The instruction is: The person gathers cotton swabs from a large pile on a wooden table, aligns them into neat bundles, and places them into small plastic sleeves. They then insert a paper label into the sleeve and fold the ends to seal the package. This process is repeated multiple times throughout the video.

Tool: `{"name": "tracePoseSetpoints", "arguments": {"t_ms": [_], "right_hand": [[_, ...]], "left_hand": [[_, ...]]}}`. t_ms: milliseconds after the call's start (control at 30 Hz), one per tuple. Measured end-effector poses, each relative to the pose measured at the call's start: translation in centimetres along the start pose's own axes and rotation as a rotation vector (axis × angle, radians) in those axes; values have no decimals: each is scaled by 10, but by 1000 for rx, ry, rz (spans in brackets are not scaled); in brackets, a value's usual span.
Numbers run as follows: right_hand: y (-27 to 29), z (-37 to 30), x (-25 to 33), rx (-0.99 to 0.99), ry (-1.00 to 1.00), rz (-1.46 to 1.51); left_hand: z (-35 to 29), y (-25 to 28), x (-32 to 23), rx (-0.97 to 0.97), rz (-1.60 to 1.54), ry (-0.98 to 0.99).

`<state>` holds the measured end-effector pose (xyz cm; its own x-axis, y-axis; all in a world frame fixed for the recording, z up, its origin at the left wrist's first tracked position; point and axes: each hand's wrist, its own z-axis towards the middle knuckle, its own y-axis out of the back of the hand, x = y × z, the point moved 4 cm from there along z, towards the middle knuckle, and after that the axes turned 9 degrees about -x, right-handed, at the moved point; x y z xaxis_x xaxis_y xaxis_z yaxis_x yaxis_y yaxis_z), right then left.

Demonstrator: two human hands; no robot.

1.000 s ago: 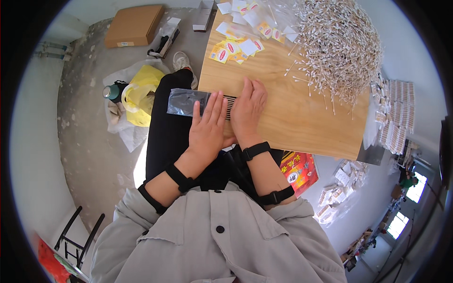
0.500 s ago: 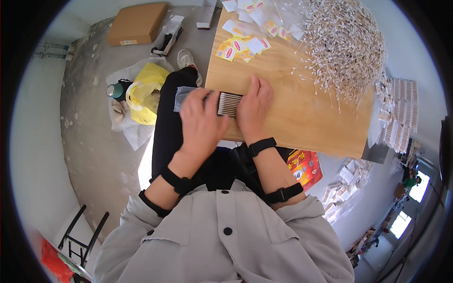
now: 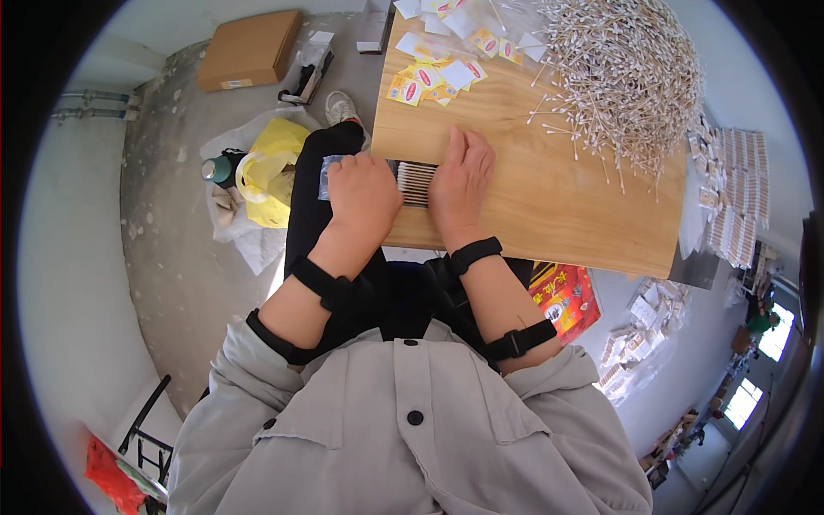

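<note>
A neat row of cotton swabs lies in a dark, shallow holder near the table's left front edge, between my hands. My left hand is closed at the left end of the row, its fingers curled round a clear plastic bag that pokes out past the table edge. What its fingertips grip is partly hidden. My right hand rests at the right end of the row, fingers stretched away from me and palm side against the swabs. Its thumb is out of sight.
A big heap of loose swabs covers the far right of the wooden table. Yellow and white cards lie at its far left. Stacked swab packs stand beyond the right edge. A yellow bag and bottle sit on the floor.
My left hand has gone from loose, blurred fingers over the row to a closed grip at its left end. My right hand has stayed nearly in place.
</note>
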<state>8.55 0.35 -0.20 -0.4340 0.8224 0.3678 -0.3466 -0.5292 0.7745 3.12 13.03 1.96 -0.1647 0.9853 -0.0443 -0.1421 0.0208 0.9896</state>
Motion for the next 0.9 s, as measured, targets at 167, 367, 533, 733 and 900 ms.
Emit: {"name": "tracePoseSetpoints", "arguments": {"t_ms": [167, 367, 533, 733, 900], "right_hand": [[1, 0, 0, 5, -1, 7], [-4, 0, 7, 32, 43, 26], [-11, 0, 15, 31, 51, 38], [-20, 0, 29, 54, 34, 45], [-17, 2, 34, 62, -7, 79]], "left_hand": [[8, 7, 3, 61, -58, -22], [2, 15, 10, 39, -194, 57], [0, 15, 8, -15, -214, 53], [-7, 16, 17, -251, -319, 24], [-25, 3, 67, -574, -597, 371]]}}
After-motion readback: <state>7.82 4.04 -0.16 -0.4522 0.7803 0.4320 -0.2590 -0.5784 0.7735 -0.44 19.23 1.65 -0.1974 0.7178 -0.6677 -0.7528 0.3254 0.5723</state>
